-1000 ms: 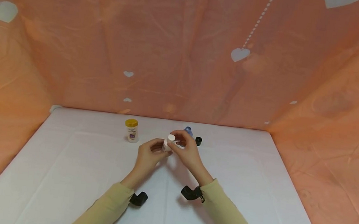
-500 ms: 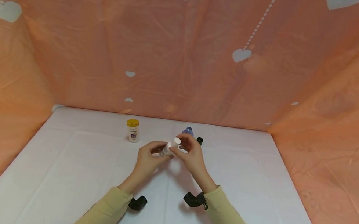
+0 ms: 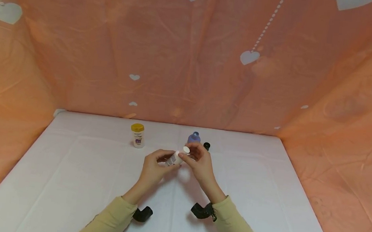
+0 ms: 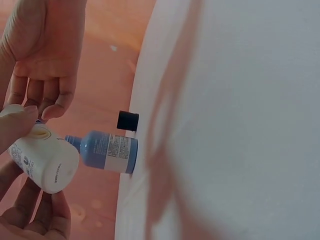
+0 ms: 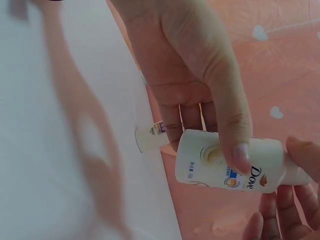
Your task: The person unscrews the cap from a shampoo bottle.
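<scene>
Above the table, a small white Dove bottle (image 3: 174, 160) is tilted with its white cap (image 3: 186, 150) up and to the right. My left hand (image 3: 153, 168) grips the body, its thumb lying across the label in the right wrist view. My right hand (image 3: 202, 168) pinches the cap end between thumb and fingers. In the left wrist view the bottle's base (image 4: 59, 172) faces the camera. Whether the cap turns or sits loose cannot be seen.
Behind the right hand stands a blue bottle (image 4: 95, 150) with a bare threaded neck. A black cap (image 4: 127, 121) is beside it. A white bottle with a yellow lid (image 3: 137, 136) stands at the back left. Orange cloth (image 3: 186, 54) hangs behind the white table (image 3: 78, 188).
The white bottle has tipped further, its cap end swinging to the right and down. Both hands have shifted slightly toward me, and more of the blue bottle shows.
</scene>
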### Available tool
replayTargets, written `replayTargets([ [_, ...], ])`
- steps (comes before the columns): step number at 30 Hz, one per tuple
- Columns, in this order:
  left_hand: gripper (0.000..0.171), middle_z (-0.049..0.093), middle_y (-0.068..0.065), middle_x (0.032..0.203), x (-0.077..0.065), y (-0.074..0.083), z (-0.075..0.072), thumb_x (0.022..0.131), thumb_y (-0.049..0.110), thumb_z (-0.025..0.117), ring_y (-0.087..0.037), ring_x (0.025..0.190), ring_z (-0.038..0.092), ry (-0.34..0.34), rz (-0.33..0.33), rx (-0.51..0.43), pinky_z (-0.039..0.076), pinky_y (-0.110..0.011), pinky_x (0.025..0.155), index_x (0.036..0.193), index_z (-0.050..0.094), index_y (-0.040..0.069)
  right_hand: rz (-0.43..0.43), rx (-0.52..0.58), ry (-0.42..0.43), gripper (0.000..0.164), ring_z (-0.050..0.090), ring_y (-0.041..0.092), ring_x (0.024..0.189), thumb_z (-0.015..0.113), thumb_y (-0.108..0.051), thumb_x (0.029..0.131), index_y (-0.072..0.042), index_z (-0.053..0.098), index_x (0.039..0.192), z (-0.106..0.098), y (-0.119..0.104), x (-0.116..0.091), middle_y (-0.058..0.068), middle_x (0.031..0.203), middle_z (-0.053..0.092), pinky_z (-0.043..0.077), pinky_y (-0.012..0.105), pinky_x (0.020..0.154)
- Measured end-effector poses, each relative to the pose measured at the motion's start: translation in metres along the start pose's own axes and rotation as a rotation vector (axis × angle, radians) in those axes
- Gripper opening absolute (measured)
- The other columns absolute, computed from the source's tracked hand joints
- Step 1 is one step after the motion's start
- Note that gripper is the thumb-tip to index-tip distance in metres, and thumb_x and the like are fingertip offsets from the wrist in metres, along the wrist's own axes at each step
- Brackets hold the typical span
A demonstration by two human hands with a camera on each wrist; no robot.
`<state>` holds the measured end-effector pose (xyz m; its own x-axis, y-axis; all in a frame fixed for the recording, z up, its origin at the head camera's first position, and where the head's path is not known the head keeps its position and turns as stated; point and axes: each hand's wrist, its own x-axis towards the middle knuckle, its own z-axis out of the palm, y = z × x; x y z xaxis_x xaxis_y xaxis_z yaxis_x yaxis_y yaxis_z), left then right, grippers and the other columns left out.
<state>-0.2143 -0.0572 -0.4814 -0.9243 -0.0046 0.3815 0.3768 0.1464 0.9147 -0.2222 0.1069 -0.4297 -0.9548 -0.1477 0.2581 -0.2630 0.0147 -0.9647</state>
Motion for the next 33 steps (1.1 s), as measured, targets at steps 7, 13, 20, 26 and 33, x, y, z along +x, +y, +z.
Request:
replayTargets([
  [7,0.039,0.068,-0.017,0.096,-0.003,0.018,0.000,0.066,-0.005,0.084,-0.034,0.087,0.065,-0.011,0.001,-0.002,0.053,-0.047,0.080,0.102,0.070,-0.006,-0.015,0.017,0.016,0.036,0.059,0.016,0.091,0.075,0.008,0.077,0.010,0.058,0.109,-0.004,0.029,0.002,0.015,0.106,0.060,0.052,0.028,0.078],
  [13,0.036,0.067,-0.021,0.093,-0.006,0.039,0.000,0.068,-0.006,0.082,-0.038,0.085,0.065,-0.020,-0.026,0.044,0.053,-0.051,0.077,0.102,0.069,-0.008,-0.028,0.025,0.028,0.037,0.061,0.017,0.090,0.076,0.006,0.077,0.008,0.059,0.110,-0.005,0.034,0.000,0.027,0.109,0.058,0.052,0.026,0.077],
  [20,0.040,0.068,-0.014,0.096,-0.005,0.023,0.002,0.067,0.001,0.086,-0.030,0.086,0.065,-0.021,-0.067,0.031,0.053,-0.046,0.077,0.104,0.071,-0.001,-0.004,0.010,0.012,0.037,0.059,0.019,0.088,0.073,0.007,0.080,0.014,0.056,0.111,-0.005,0.013,-0.006,0.025,0.104,0.060,0.051,0.031,0.080],
  [26,0.041,0.068,-0.009,0.097,-0.005,0.010,0.004,0.066,0.003,0.087,-0.024,0.085,0.065,-0.021,-0.120,0.036,0.054,-0.041,0.078,0.104,0.072,0.003,0.027,0.005,0.001,0.037,0.059,0.022,0.092,0.072,0.007,0.081,0.017,0.054,0.112,-0.005,0.003,-0.010,0.028,0.107,0.058,0.049,0.039,0.085],
  [33,0.038,0.068,-0.018,0.096,-0.007,0.038,0.001,0.067,-0.004,0.084,-0.032,0.085,0.065,-0.050,-0.111,0.044,0.053,-0.050,0.077,0.103,0.070,-0.006,0.028,-0.021,0.022,0.032,0.060,0.029,0.091,0.073,0.005,0.081,0.014,0.058,0.108,-0.004,0.003,-0.011,0.025,0.099,0.062,0.049,0.041,0.085],
])
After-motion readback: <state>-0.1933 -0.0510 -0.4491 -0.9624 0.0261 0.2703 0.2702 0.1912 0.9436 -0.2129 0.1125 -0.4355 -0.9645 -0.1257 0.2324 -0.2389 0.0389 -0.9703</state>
